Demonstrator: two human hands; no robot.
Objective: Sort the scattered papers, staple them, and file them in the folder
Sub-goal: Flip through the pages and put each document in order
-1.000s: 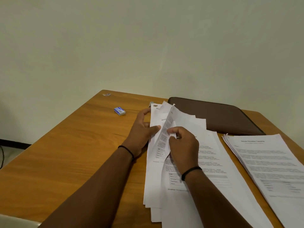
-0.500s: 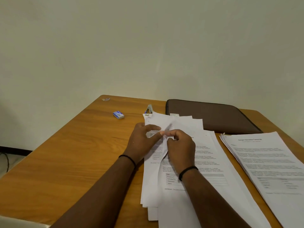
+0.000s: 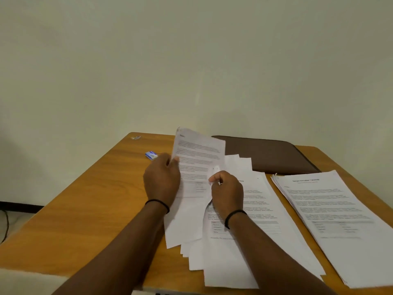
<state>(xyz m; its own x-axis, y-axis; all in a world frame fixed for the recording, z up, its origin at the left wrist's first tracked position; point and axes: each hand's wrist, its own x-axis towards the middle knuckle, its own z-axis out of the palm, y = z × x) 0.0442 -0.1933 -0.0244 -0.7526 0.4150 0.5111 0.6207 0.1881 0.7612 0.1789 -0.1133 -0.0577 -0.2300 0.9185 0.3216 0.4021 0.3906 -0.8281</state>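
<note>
Head view: left hand [image 3: 162, 184] fingers grip raised sheet [image 3: 198, 165]; right hand [image 3: 227, 191] fingers pinch its edge.

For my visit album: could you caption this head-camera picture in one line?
Left hand lifts a printed sheet from the loose papers while right hand pinches another.

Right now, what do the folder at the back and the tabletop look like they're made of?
The folder looks like dark brown leather or leatherette: matte, with a soft sheen, rounded corners and a raised edge like piping or a zip; which one, I cannot tell. The table shows warm orange-brown wood grain with a smooth, slightly glossy finish, so it is probably laminate or varnished veneer rather than raw wood.
</note>
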